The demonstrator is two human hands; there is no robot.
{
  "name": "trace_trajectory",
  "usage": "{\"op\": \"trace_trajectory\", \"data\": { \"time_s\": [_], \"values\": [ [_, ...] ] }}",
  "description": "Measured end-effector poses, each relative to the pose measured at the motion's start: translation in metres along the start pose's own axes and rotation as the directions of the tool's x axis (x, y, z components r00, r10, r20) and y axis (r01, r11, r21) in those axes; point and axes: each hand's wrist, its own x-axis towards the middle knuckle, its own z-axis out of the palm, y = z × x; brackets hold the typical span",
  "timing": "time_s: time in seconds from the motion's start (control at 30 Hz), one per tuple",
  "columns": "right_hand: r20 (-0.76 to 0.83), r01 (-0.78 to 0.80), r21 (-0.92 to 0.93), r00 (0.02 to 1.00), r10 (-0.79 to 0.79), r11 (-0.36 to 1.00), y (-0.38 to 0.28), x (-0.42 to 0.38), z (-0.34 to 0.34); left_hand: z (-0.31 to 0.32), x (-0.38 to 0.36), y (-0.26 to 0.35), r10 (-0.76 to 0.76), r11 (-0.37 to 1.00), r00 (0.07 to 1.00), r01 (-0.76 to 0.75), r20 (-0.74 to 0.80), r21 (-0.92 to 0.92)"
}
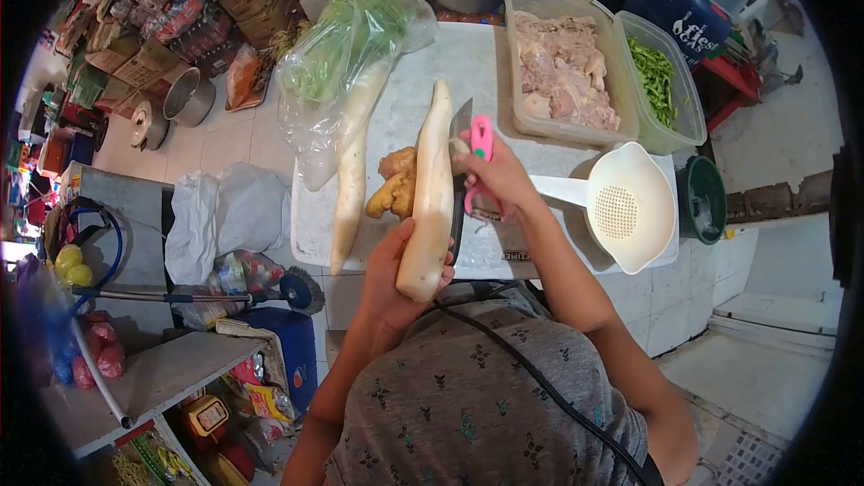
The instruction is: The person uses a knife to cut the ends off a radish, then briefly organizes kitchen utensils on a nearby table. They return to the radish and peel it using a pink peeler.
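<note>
A long white radish stands out lengthwise above the table, its thick end near my body. My left hand is closed around that thick end. My right hand grips a pink peeler just right of the radish; its blade is hard to make out. A knife lies partly hidden behind the radish and my right hand. Left of the held radish, a knobbly piece of ginger rests on the table. A second white radish lies farther left, its upper part under a plastic bag.
Leafy greens fill the clear bag at the table's back left. A tub of raw meat and a tub of cut greens stand at back right. A white strainer sits at right, beside a green bin.
</note>
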Motion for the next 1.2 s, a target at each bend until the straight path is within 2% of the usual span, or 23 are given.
{"op": "trace_trajectory", "data": {
  "time_s": [0.03,0.13,0.17,0.27,0.3,0.4,0.5,0.53,0.63,0.73,0.83,0.93,0.97,1.07,1.17,1.2],
  "values": [
    [-0.024,0.0,0.01,1.0,0.0,1.0,-0.004,-0.001,-0.005,-0.001,0.0,0.0,-0.002,1.0,1.0,0.002,0.009,-0.008],
    [-0.222,0.095,0.134,0.973,-0.064,0.986,-0.017,0.0,-0.021,-0.003,0.001,0.0,-0.001,1.0,1.0,0.001,0.007,-0.027],
    [-0.274,0.134,0.229,0.959,-0.068,0.964,-0.015,0.004,-0.027,-0.003,0.0,0.0,0.002,1.0,1.0,-0.002,0.002,-0.03],
    [-0.326,0.187,0.33,0.943,-0.075,0.925,-0.014,0.005,-0.037,-0.001,0.0,0.0,0.005,0.999,1.0,-0.005,-0.018,-0.036],
    [-0.328,0.185,0.328,0.942,-0.072,0.927,-0.014,0.002,-0.033,-0.001,0.0,-0.001,0.003,0.999,1.0,-0.003,0.002,-0.038],
    [-0.296,0.197,0.11,0.942,-0.158,0.974,-0.016,-0.007,-0.017,-0.002,0.0,-0.002,0.001,0.999,1.0,0.0,0.03,-0.035],
    [0.015,0.228,-0.206,0.973,-0.23,0.952,-0.049,-0.032,0.002,-0.001,0.001,-0.002,-0.001,1.0,1.0,0.001,0.01,-0.027],
    [0.131,0.259,-0.284,0.964,-0.23,0.923,-0.06,-0.039,0.005,-0.002,0.002,-0.002,-0.006,1.0,1.0,0.006,0.01,-0.028],
    [0.332,0.403,-0.481,0.906,-0.264,0.779,-0.08,-0.048,0.007,-0.002,0.002,-0.003,-0.014,1.0,0.999,0.015,0.032,-0.022],
    [0.263,0.239,-0.148,0.945,-0.195,0.96,-0.087,-0.057,0.01,0.003,0.002,-0.003,0.002,1.0,1.0,-0.001,0.018,-0.028],
    [0.091,0.285,-0.048,0.956,-0.28,0.957,-0.07,-0.038,0.005,0.008,0.0,-0.004,-0.016,0.996,1.0,0.015,-0.007,-0.085],
    [-0.138,0.222,0.358,0.973,-0.184,0.907,-0.068,-0.041,0.006,0.011,0.002,-0.003,-0.013,0.993,1.0,0.016,0.028,-0.115],
    [-0.12,0.244,0.494,0.97,-0.212,0.834,-0.067,-0.045,0.013,0.01,0.002,-0.004,-0.011,0.993,0.999,0.016,0.04,-0.12],
    [0.066,0.068,0.705,0.985,-0.161,0.706,-0.067,-0.066,0.042,0.006,0.007,-0.008,-0.018,0.985,0.985,0.047,0.172,-0.167],
    [0.062,0.062,0.615,0.99,-0.126,0.786,-0.07,-0.078,0.065,0.031,-0.004,-0.007,0.007,0.99,0.999,-0.002,0.035,-0.14],
    [0.055,0.063,0.6,0.991,-0.12,0.798,-0.069,-0.079,0.068,0.031,-0.004,-0.007,0.005,0.99,0.998,0.005,0.066,-0.14]
  ]
}}
